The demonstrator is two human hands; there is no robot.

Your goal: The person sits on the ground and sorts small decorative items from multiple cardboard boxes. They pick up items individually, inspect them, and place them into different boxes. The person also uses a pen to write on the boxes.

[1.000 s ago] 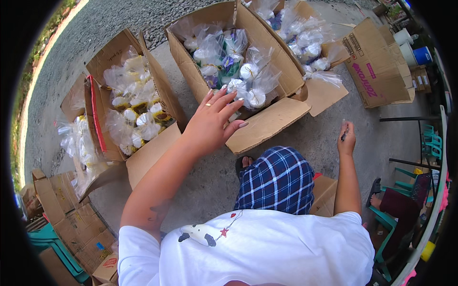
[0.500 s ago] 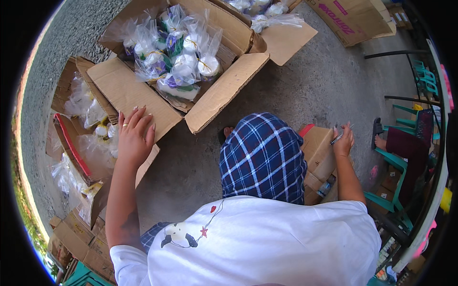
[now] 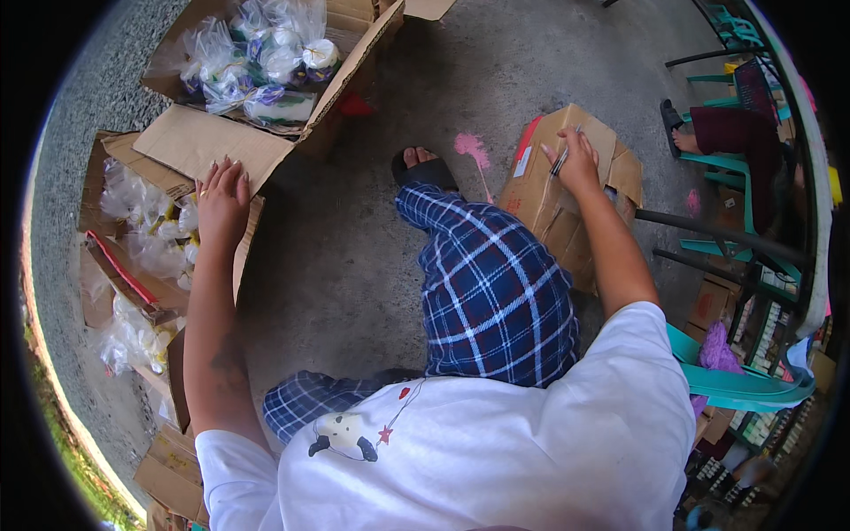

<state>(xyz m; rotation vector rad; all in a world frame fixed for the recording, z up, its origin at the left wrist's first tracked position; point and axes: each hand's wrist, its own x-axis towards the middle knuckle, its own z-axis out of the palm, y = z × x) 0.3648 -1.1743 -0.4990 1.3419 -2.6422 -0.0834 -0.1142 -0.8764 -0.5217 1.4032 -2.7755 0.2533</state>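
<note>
Two hands: both busy, well apart.
Left hand [image 3: 221, 199]: open, fingers spread flat on the flap of the open carton [image 3: 190, 146]; bagged goods [image 3: 155, 234] lie just beside.
Right hand [image 3: 575, 164]: closed around a pen [image 3: 563, 155], resting on the closed box [image 3: 567, 190] by the knee.
Advice: press the box steady, keep the pen tip upright.

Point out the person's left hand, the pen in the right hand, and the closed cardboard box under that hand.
left hand [image 3: 221, 199], head view, back of the hand
pen [image 3: 561, 157], head view, middle of its shaft
closed cardboard box [image 3: 540, 190], head view, its tan side face
</note>
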